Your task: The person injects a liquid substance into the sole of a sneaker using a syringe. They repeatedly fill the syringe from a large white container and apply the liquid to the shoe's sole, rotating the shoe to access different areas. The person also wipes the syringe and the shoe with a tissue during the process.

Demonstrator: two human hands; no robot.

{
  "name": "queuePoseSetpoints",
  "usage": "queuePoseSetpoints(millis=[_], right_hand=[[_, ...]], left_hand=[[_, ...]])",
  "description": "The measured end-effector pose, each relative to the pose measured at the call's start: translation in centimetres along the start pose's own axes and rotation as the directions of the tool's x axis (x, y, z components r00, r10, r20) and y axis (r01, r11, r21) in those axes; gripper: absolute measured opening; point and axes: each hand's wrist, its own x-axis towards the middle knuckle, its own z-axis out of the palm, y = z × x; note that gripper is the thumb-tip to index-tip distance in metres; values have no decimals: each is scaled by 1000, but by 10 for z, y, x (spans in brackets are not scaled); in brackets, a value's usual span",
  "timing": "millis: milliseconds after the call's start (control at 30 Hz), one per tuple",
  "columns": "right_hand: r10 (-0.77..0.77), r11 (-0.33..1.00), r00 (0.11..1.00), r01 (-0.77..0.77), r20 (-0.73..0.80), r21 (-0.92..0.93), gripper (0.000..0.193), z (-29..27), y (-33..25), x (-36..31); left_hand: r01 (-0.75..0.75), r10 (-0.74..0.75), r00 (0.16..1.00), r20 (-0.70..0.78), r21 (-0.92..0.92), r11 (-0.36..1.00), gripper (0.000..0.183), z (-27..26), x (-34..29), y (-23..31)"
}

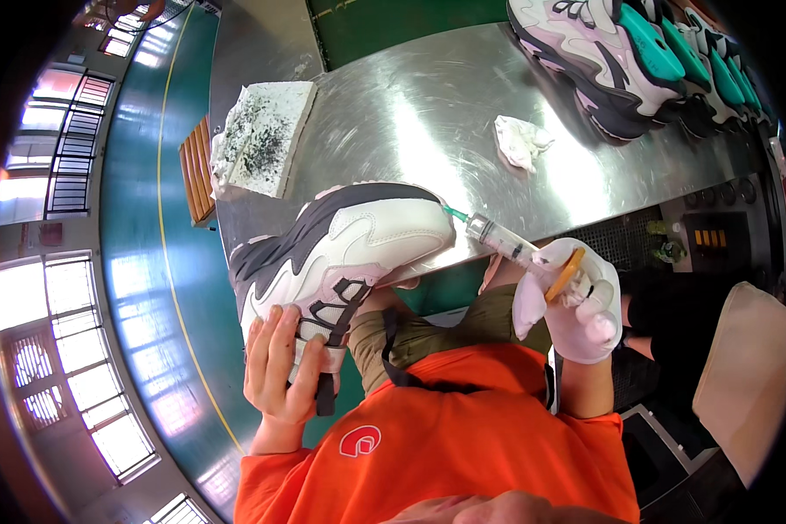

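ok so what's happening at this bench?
The person's bare left hand holds a white-and-gray sneaker near its ankle opening, toe pointing right. The white-gloved right hand holds a syringe, its green tip at the sneaker's toe, by the sole edge; whether anything is coming out can't be seen. On the metal table are a dark-speckled white block, a crumpled white wad and more shoes at right.
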Motion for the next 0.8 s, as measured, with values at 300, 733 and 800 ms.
queuePoseSetpoints(millis=[300,733,800], right_hand=[[-39,999,999,39,-18,-25,74,20,-4,-8],[-16,868,996,57,88,-494,70,36,-12,-11],[-38,820,998,58,47,-570,65,47,-12,-6]], left_hand=[[2,-2,1000,11,15,1000,44,-4,-2,1],[36,-23,995,101,-136,990,41,-15,40,-15],[66,-40,989,142,-182,981,46,-18,52,-21]])
